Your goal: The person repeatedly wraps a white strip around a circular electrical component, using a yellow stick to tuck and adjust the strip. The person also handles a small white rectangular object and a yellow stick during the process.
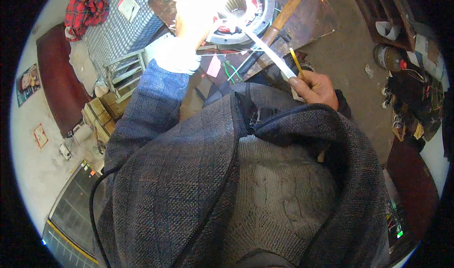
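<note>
A round motor stator (269,8), with a slotted core and red and white parts inside its grey rim, stands on the worktable under a bright light. My left hand (196,19) is at its left side; glare washes out the fingers, so I cannot tell what they grip. A white cuff covers that wrist. At right, my right hand (314,88) is closed, thumb and fingers pinching a long flat pale strip (269,52). The strip's far end reaches the stator's near rim. A thin yellow stick (296,62) rises from the same hand.
A wooden-handled tool (287,12) lies right of the stator on the dark tabletop (316,24). Pink paper scraps (214,66) and green wire (231,70) are near the front edge. A checked cloth (113,36) covers a surface at left, beside a pale slatted frame (126,71).
</note>
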